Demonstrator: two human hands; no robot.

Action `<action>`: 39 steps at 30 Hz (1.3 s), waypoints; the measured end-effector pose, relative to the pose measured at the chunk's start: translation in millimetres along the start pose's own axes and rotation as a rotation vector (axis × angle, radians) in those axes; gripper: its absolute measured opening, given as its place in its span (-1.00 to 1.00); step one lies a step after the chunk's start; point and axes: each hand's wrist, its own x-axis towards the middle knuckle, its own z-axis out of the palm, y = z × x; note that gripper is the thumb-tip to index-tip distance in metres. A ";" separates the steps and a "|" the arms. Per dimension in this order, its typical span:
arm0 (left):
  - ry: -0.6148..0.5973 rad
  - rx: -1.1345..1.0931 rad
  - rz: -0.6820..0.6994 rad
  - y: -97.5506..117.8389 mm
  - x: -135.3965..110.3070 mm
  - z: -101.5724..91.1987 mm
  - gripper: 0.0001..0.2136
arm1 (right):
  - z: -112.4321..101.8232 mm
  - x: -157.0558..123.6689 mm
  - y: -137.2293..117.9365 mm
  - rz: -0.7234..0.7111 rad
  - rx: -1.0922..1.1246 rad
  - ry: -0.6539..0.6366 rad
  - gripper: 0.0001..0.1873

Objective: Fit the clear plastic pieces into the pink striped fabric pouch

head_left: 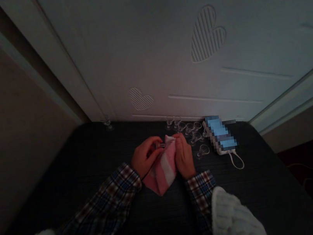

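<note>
My left hand [147, 155] is closed around a small clear, cup-like piece [160, 145], mostly covered by the fingers. A pink-and-white striped cloth [162, 171] hangs below both hands. Its upper corner is pinched in my right hand [183, 154], close beside the clear piece. Whether the cloth touches that piece is hard to make out in the dim light. Just beyond my right hand lie several similar clear pieces [190, 128] with round rims, one of them [203, 151] nearer to me.
A dark table [93, 166] stands against a white panel [141, 57] with embossed hearts. At the right sits a phone [221, 133] with a blurred screen and a white cord loop [238, 160]. One clear piece [107, 122] stands alone at the back left.
</note>
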 end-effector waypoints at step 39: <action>0.135 -0.117 -0.068 -11.3 2.2 -5.4 -0.73 | 5.7 0.2 6.8 -0.037 0.095 -0.153 -0.84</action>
